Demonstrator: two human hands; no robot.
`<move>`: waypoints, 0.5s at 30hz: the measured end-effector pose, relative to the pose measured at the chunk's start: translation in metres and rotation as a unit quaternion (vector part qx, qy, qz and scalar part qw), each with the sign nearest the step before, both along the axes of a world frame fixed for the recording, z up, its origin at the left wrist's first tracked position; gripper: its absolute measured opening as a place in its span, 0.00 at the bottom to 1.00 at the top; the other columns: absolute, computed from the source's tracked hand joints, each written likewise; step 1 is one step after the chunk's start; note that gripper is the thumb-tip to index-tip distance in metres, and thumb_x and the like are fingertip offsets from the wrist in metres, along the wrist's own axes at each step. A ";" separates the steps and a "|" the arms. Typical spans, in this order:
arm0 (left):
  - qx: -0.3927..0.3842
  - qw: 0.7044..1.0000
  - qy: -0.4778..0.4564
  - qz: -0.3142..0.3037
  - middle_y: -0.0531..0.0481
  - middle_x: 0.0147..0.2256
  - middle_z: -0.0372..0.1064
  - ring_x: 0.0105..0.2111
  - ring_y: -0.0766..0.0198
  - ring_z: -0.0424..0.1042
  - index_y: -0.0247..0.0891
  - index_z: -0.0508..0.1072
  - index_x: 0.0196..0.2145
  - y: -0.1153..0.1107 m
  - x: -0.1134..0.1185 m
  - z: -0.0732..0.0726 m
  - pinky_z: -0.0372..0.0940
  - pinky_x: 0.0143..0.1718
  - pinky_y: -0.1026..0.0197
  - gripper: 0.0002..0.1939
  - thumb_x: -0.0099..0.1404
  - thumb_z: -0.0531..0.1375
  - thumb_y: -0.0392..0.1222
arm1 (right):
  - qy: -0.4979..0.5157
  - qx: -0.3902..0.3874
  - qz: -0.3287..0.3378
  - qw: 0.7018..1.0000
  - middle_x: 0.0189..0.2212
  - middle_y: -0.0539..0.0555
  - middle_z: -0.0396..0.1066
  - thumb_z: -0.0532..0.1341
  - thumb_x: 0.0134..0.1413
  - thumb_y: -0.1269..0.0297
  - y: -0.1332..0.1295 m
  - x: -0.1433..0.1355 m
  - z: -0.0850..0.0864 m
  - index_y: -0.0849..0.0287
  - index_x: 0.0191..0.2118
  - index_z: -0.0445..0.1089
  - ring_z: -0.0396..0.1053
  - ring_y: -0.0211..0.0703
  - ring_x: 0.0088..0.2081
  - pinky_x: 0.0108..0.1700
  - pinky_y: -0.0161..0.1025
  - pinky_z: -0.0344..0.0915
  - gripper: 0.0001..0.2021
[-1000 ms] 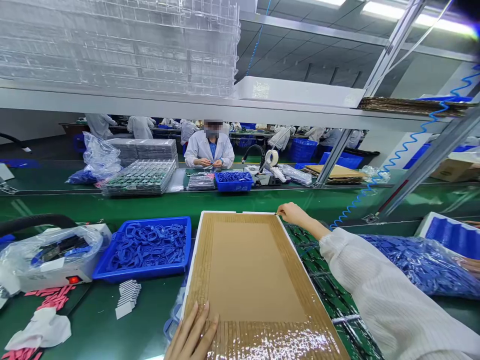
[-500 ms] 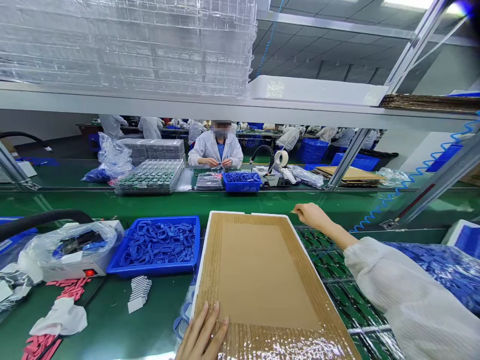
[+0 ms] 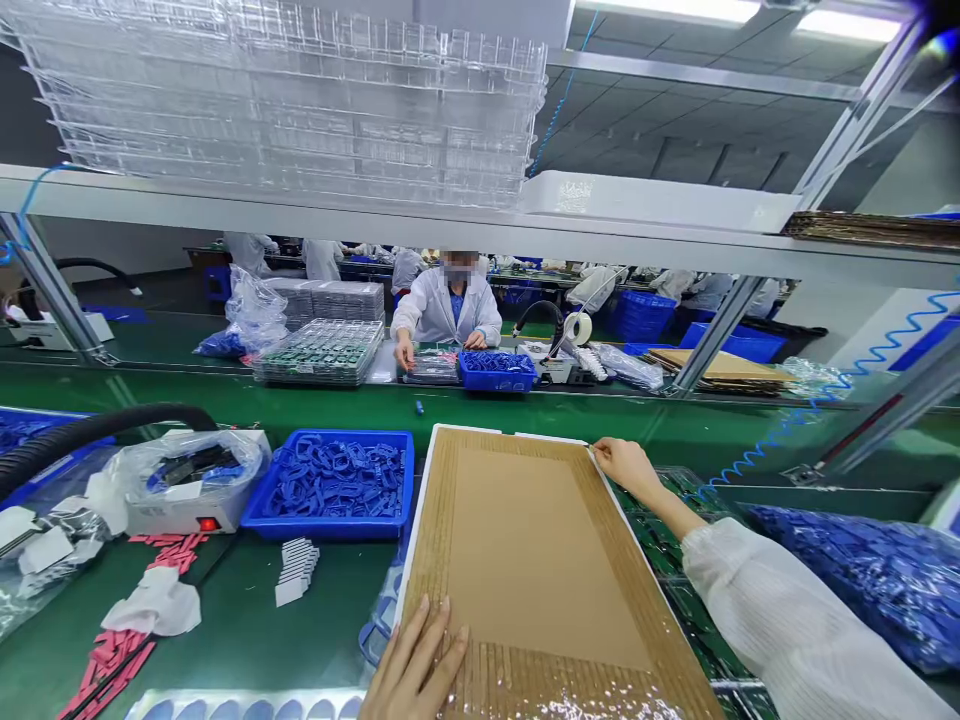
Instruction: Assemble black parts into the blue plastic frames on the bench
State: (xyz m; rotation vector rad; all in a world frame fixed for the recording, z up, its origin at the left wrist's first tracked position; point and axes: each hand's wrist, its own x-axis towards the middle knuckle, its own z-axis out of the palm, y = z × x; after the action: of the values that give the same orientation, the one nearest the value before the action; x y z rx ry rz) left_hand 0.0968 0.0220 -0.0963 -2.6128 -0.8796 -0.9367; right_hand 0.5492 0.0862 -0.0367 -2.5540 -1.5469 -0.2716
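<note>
A brown cardboard sheet [image 3: 547,555] with shiny tape-like bands along its borders lies over a white foam board or box, whose white edge [image 3: 421,505] shows around it. My left hand [image 3: 420,655] rests on the near left part of the cardboard, fingers stretched out flat. At the far right corner is my right hand [image 3: 624,465], thumb and fingertips pinched together against the edge. Whatever sits between those fingertips is too small to make out. Under my right forearm, trays of green boards [image 3: 675,570] stand beside the cardboard.
Left of the cardboard is a blue bin [image 3: 334,485] of blue plastic parts. White labels [image 3: 297,570], pink strips [image 3: 124,660] and a bagged white device [image 3: 195,490] lie farther left. A bag of blue parts [image 3: 862,570] is at right. A co-worker [image 3: 450,305] sits opposite, below the shelf [image 3: 420,225].
My right hand has come in to the cardboard's far right corner; before, it was just off it. The co-worker's hands have spread apart. A small blue piece now shows on the green ledge.
</note>
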 end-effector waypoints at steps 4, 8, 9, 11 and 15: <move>-0.001 1.000 0.022 0.006 0.55 0.52 0.67 0.53 0.59 0.65 0.47 0.69 0.50 -0.002 -0.001 0.004 0.67 0.47 0.56 0.28 0.58 0.45 0.25 | -0.012 0.004 -0.022 1.000 0.31 0.59 0.75 0.54 0.55 0.67 0.002 -0.004 -0.006 0.61 0.36 0.74 0.72 0.45 0.35 0.34 0.35 0.62 0.11; -0.002 1.000 0.022 0.013 0.55 0.53 0.67 0.53 0.59 0.65 0.48 0.69 0.51 -0.004 0.000 0.005 0.66 0.48 0.56 0.30 0.56 0.47 0.24 | -0.023 0.003 -0.040 0.999 0.31 0.60 0.75 0.52 0.55 0.67 0.003 -0.008 -0.010 0.60 0.35 0.74 0.73 0.50 0.35 0.31 0.36 0.62 0.12; -0.004 1.000 0.020 0.015 0.56 0.53 0.67 0.53 0.59 0.64 0.48 0.68 0.51 -0.005 0.001 0.005 0.66 0.48 0.57 0.31 0.56 0.47 0.23 | -0.026 0.002 -0.041 0.999 0.31 0.59 0.75 0.52 0.55 0.67 0.003 -0.009 -0.011 0.60 0.35 0.74 0.73 0.51 0.35 0.31 0.36 0.61 0.12; -0.010 1.000 0.016 0.021 0.57 0.53 0.66 0.54 0.60 0.64 0.49 0.68 0.51 -0.006 0.001 0.006 0.66 0.48 0.57 0.32 0.55 0.47 0.22 | -0.031 0.000 -0.041 0.999 0.31 0.59 0.75 0.51 0.55 0.67 0.001 -0.011 -0.011 0.59 0.35 0.73 0.73 0.51 0.35 0.31 0.37 0.61 0.13; -0.034 0.999 0.005 0.025 0.57 0.53 0.66 0.54 0.61 0.64 0.49 0.68 0.51 -0.010 0.002 0.010 0.66 0.48 0.58 0.33 0.54 0.47 0.21 | -0.045 -0.007 -0.040 0.998 0.31 0.61 0.74 0.50 0.57 0.65 -0.001 -0.013 -0.013 0.60 0.37 0.73 0.73 0.53 0.35 0.31 0.38 0.61 0.14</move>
State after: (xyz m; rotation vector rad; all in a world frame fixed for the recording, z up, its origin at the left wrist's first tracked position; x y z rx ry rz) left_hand 0.0987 0.0120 -0.0866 -2.6363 -0.9880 -0.8957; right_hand 0.5364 0.0853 -0.0501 -2.6517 -1.4834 -0.3904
